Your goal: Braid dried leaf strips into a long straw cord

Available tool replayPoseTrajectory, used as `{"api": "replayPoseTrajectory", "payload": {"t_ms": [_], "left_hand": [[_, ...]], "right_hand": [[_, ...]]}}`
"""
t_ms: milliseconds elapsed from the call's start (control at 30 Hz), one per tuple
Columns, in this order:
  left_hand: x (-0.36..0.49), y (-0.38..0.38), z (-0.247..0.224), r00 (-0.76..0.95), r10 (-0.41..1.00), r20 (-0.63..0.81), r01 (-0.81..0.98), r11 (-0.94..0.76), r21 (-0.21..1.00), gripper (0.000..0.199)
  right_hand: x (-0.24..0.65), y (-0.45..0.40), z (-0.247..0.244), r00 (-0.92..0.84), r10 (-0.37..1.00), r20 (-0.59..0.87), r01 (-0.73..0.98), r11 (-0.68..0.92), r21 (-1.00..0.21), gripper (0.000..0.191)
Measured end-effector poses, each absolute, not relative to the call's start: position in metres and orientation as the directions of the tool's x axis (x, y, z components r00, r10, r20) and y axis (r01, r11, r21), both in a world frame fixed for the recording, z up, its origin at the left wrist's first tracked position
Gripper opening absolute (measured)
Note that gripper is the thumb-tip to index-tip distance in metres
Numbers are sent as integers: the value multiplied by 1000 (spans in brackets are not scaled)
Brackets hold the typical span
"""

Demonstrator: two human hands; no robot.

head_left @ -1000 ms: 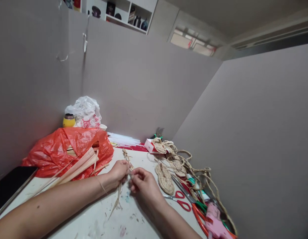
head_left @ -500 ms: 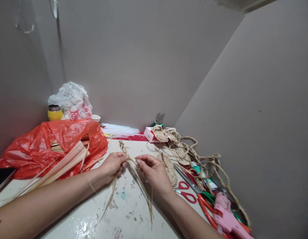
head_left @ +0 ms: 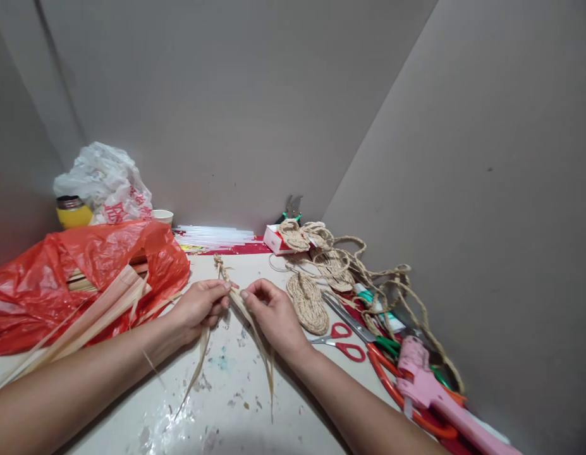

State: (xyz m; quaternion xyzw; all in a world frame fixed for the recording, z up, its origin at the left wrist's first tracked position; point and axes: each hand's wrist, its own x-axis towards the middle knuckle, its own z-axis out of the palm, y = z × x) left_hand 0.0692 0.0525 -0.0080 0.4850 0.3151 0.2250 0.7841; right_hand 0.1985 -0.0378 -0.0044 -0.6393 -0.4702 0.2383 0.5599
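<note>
My left hand (head_left: 205,308) pinches a short braid of pale straw strips (head_left: 221,266) near its lower end; the knotted tip points away from me. Close on its right, my right hand (head_left: 272,316) grips a strip between thumb and forefinger. Loose strips (head_left: 255,332) hang down from between the hands, and another tail drops below my left hand. A woven straw sole (head_left: 308,303) lies flat just right of my right hand.
Left, a red plastic bag (head_left: 36,265) holds straw strips. Behind are a white bag (head_left: 100,177), yellow jar (head_left: 74,213) and glue sticks (head_left: 212,237). Right lie braided rope (head_left: 418,300), red-handled scissors (head_left: 350,351), green-handled shears (head_left: 352,322) and a pink glue gun (head_left: 430,385).
The camera view has turned slightly right and down, so everything sits farther left and higher. Both hands still hold the straw, and my right fingertips have shifted slightly along the strips.
</note>
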Motion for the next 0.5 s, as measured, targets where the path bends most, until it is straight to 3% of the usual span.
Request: {"api": "replayPoseTrajectory", "payload": {"t_ms": [267, 500], "left_hand": [[68, 57, -11, 738, 620, -267, -53, 447, 893, 26], [69, 55, -6, 746, 602, -284, -45, 472, 881, 24]], "right_hand": [[195, -31, -12, 453, 881, 139, 228, 37, -973, 17], [195, -29, -10, 510, 804, 304, 437, 61, -897, 15]]}}
